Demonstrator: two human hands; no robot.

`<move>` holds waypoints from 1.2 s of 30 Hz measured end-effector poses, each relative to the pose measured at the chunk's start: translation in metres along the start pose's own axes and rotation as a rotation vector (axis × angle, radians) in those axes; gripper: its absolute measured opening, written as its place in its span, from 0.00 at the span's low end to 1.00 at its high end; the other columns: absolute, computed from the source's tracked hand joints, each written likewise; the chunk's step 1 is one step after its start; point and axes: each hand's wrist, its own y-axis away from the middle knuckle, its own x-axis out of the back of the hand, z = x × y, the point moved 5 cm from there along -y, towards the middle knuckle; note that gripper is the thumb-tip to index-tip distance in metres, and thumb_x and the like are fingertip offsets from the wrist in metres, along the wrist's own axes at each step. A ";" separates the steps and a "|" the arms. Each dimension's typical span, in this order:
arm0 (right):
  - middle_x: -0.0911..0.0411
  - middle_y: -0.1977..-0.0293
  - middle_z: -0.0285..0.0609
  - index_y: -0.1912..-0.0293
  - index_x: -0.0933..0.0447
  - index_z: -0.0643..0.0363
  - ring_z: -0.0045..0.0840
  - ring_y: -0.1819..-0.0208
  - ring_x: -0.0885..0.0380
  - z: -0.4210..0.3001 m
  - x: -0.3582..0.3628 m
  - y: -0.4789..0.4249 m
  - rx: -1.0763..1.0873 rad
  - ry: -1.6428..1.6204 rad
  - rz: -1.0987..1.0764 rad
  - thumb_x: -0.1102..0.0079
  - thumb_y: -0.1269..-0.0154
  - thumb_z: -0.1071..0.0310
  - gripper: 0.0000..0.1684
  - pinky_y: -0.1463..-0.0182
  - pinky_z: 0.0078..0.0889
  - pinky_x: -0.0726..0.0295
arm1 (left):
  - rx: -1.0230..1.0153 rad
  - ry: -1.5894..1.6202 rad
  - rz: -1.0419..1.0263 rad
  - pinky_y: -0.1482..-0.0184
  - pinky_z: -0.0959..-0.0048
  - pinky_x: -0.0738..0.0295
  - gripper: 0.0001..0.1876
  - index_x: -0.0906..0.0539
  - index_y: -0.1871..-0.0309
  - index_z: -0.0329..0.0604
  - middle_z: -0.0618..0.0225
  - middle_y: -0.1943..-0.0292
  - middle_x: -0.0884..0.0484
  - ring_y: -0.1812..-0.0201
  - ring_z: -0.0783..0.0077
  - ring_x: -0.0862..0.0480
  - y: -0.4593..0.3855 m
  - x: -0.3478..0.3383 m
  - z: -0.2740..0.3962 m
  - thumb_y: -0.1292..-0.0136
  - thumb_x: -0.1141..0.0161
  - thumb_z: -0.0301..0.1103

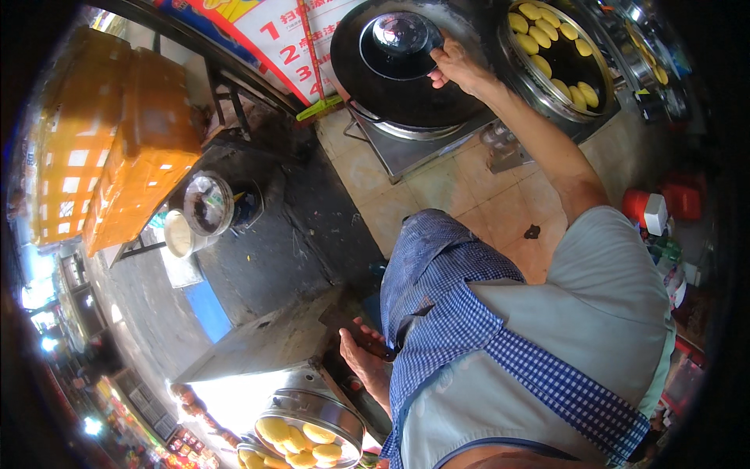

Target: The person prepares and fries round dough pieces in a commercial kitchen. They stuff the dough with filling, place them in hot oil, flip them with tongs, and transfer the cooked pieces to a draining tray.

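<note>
My right hand (pixel 457 65) reaches far forward and grips the edge of a dark, round pan or lid (pixel 375 61) with a shiny domed middle; which of the two it is, I cannot tell. It is over a large black wok (pixel 404 105) on a metal stove (pixel 404 153). Low beside the blue checked apron (pixel 445 281), my left hand (pixel 364 357) is closed around the wooden handle of a flat-bladed tool (pixel 337 319), its blade dark and partly lost in shadow. Right of the wok, a round metal pan (pixel 508 76) holds several yellow oval cakes (pixel 539 36).
At the lower left, a round metal steamer (pixel 319 401) of yellow buns (pixel 293 439) stands by a metal cabinet (pixel 246 352). Taped orange boxes (pixel 143 152), a lidded bucket (pixel 208 202) and a white tub (pixel 183 234) are at the left. A green broom (pixel 319 109) leans against a printed banner (pixel 281 50).
</note>
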 end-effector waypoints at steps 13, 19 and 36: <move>0.16 0.70 0.51 0.19 0.64 0.48 0.37 0.71 0.18 0.163 -0.009 -0.124 0.084 1.194 0.258 0.44 0.30 0.70 0.51 0.71 0.47 0.20 | -0.006 -0.138 0.017 0.74 0.72 0.25 0.28 0.19 0.51 0.35 0.70 0.73 0.22 0.74 0.73 0.22 -0.008 -0.017 -0.006 0.25 0.48 0.57; 0.16 0.58 0.63 0.20 0.65 0.54 0.48 0.55 0.14 0.173 -0.041 -0.105 -0.025 1.174 0.054 0.50 0.29 0.70 0.48 0.52 0.49 0.15 | -0.002 -0.149 -0.009 0.73 0.73 0.25 0.28 0.19 0.51 0.34 0.69 0.72 0.22 0.73 0.73 0.21 -0.009 -0.025 -0.007 0.25 0.49 0.57; 0.17 0.66 0.58 0.21 0.66 0.63 0.44 0.67 0.15 0.094 0.030 -0.033 0.066 0.741 0.209 0.51 0.28 0.66 0.47 0.60 0.45 0.15 | -0.025 -0.205 -0.071 0.73 0.75 0.25 0.27 0.19 0.50 0.36 0.70 0.72 0.22 0.73 0.75 0.22 -0.013 -0.044 0.007 0.24 0.49 0.57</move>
